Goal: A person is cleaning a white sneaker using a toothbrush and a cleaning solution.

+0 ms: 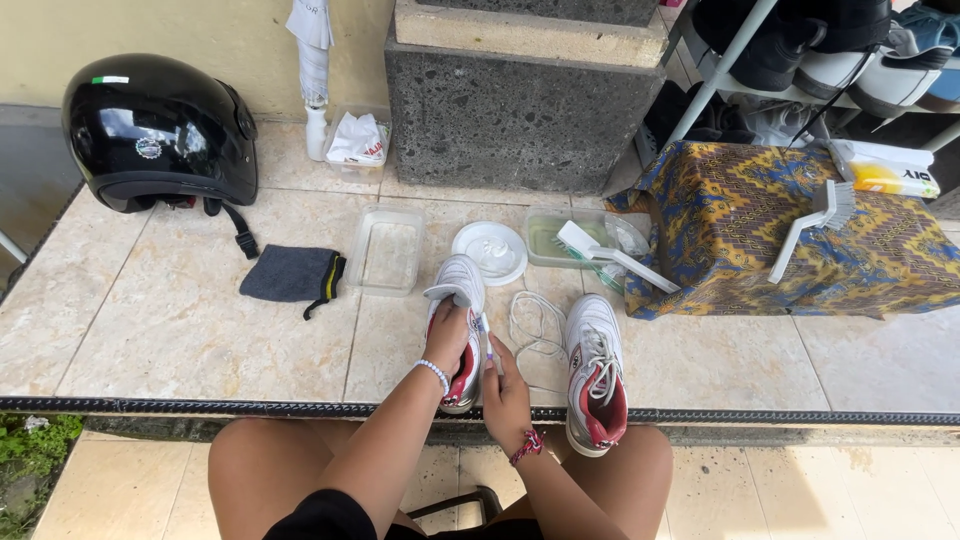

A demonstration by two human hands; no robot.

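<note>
My left hand (pixel 447 340) reaches into the opening of a white sneaker with red lining (pixel 458 295), which lies on the tiled ledge with its tongue pulled up. My right hand (pixel 506 395) holds a small thin brush like a toothbrush (pixel 486 333) against that sneaker's side. The second white and red sneaker (pixel 594 370) lies to the right, laced, with no hand on it. A loose white shoelace (pixel 536 335) is coiled between the two shoes.
Behind the shoes sit an empty clear container (pixel 388 252), a white round lid (pixel 490 250) and a tub of water with a white brush (pixel 600 252). A grey cloth (pixel 292 274) and black helmet (pixel 155 130) lie left. A patterned cloth-covered box (pixel 790 235) with another brush stands right.
</note>
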